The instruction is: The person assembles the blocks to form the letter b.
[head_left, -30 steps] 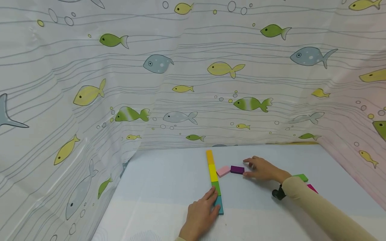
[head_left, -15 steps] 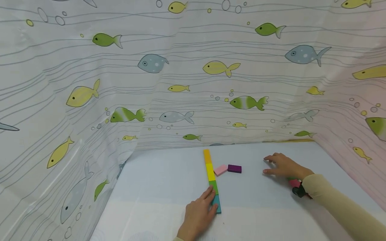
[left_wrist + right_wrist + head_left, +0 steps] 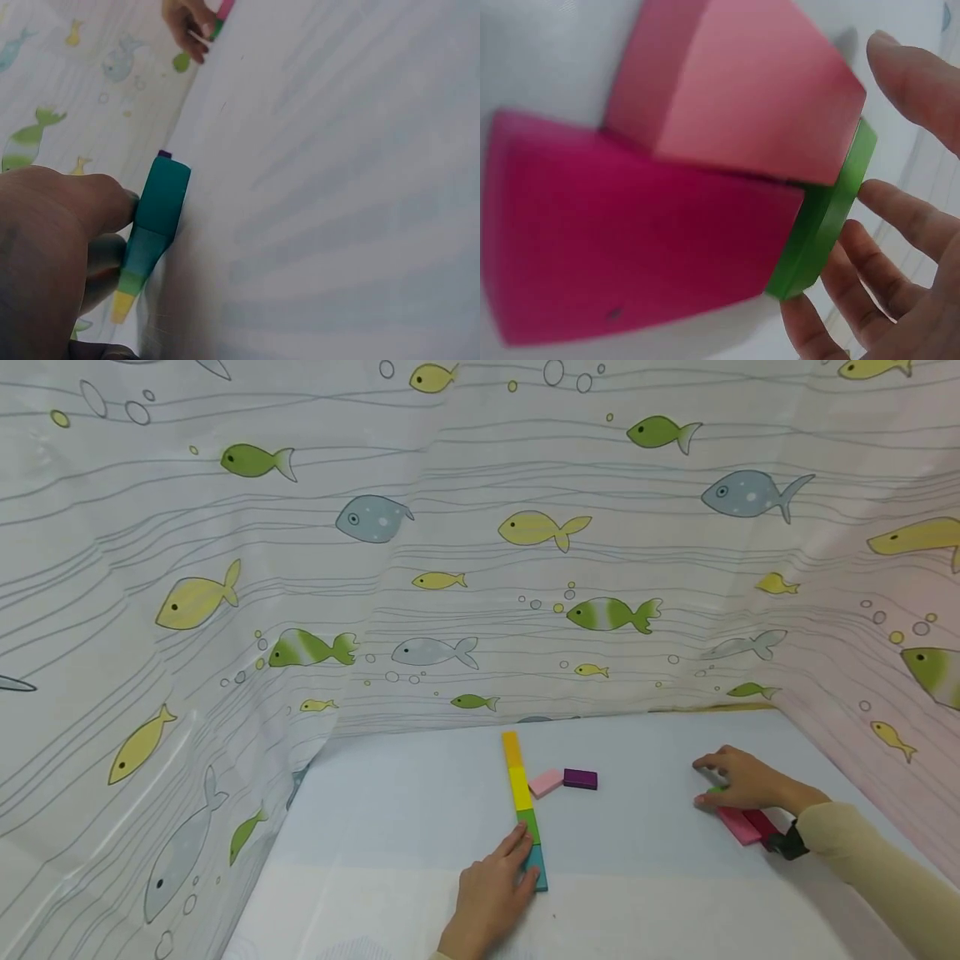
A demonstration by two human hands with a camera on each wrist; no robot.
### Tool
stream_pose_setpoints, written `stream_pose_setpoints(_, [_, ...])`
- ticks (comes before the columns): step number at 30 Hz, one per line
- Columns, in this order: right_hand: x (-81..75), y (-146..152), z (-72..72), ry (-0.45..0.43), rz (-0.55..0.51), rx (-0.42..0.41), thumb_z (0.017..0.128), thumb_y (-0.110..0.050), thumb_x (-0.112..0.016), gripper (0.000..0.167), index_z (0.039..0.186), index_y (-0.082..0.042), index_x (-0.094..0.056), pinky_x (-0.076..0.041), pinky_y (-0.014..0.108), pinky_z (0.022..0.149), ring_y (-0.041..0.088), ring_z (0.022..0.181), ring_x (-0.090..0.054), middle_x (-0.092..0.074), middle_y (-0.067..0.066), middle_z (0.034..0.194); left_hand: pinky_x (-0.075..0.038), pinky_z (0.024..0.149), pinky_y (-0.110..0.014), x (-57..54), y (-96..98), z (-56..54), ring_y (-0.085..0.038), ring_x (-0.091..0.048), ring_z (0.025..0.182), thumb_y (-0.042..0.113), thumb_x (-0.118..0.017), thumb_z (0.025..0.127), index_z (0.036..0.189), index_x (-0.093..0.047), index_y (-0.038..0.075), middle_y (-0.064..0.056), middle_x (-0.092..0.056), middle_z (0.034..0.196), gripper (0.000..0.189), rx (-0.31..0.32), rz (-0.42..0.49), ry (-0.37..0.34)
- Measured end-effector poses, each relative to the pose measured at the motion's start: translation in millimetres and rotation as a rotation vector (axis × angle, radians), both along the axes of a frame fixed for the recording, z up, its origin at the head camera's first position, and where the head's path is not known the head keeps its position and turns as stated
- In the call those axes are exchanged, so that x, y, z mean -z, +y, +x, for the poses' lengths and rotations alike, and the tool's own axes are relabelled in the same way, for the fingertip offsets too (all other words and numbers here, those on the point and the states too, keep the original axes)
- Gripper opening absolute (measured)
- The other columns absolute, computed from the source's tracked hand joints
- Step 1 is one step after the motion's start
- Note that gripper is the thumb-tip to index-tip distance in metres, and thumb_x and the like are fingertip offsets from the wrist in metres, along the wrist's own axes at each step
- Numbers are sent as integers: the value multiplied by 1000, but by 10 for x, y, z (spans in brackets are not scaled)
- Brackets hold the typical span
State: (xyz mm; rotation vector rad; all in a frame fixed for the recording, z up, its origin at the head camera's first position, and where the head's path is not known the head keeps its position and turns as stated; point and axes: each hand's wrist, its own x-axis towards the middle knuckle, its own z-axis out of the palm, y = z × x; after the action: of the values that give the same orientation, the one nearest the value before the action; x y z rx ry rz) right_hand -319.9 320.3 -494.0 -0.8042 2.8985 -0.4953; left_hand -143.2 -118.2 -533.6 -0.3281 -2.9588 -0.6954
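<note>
Gripping the loose green block (image 3: 829,217) well likely calls for squarely closing the widely spread right hand (image 3: 738,781) while the left hand (image 3: 491,887), fingers relaxed, rests on the block row (image 3: 520,788).

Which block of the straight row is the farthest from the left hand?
The orange block, at the far end; the yellow block, green block and blue block lie nearer the left hand.

white fish-patterned sheeting (image 3: 465,547), pinkish at right, around a pale tabletop (image 3: 637,835)
</note>
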Motion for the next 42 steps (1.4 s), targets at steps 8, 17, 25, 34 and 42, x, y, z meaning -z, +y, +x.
stream_pose_setpoints(8, [38,166,5,-50,-30,64,85,-39,-88,62,130,1,-70,-57,48,82,27,98,-61,-65,16,111,-39,50,-24,-16,-5,-13,-18,-69,70,38,-69,102,148,-65,18,6,-54,162,50,0,-3,9])
stream_pose_setpoints(17, [167,212,47,-38,-48,142,86,-48,-86,63,125,0,-71,-58,45,78,29,98,-64,-68,16,108,-36,47,-25,27,-4,-6,-6,-49,52,38,-70,101,148,-65,18,6,-53,162,51,-6,39,-27])
stream_pose_setpoints(25, [147,172,76,-28,-52,173,88,-44,-85,59,121,3,-70,-59,50,80,31,95,-66,-68,17,106,-38,48,-24,20,0,-15,-10,-57,57,38,-69,101,147,-65,18,5,-54,161,50,-1,12,-6])
stream_pose_setpoints(34, [140,210,134,-23,-55,185,88,-23,-87,44,119,4,-71,-59,54,84,29,95,-63,-69,15,104,-38,48,-24,16,2,-29,-10,-60,59,39,-68,102,148,-65,18,5,-54,162,51,9,-1,-5])
stream_pose_setpoints(42, [130,218,175,14,-62,198,85,-6,-85,40,119,10,-71,-57,62,88,32,94,-65,-73,22,107,-38,48,-25,-16,14,14,-16,-68,66,38,-69,102,147,-66,17,4,-55,161,50,4,12,3])
